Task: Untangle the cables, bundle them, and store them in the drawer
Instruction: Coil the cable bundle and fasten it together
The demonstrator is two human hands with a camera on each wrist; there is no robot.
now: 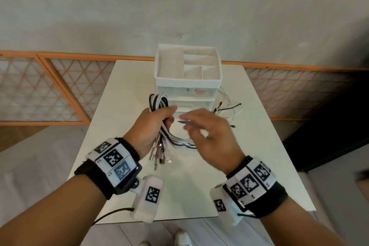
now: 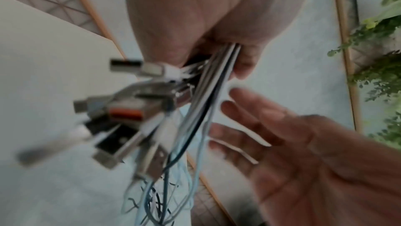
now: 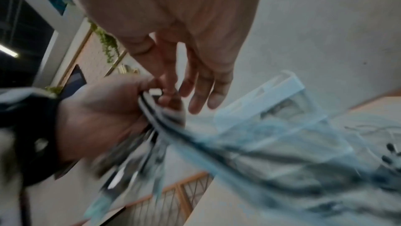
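Head view: left hand [image 1: 153, 128] fingers curl round the cables [image 1: 158, 102]; right hand [image 1: 211, 136] fingers spread just beside them.

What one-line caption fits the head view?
Left hand grips cable bundle before drawer unit; right hand open beside it.

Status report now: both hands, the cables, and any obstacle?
Left hand grips cable bundle. Right hand open beside it, empty. Loose cables on table right of drawer unit. Drawers look closed.
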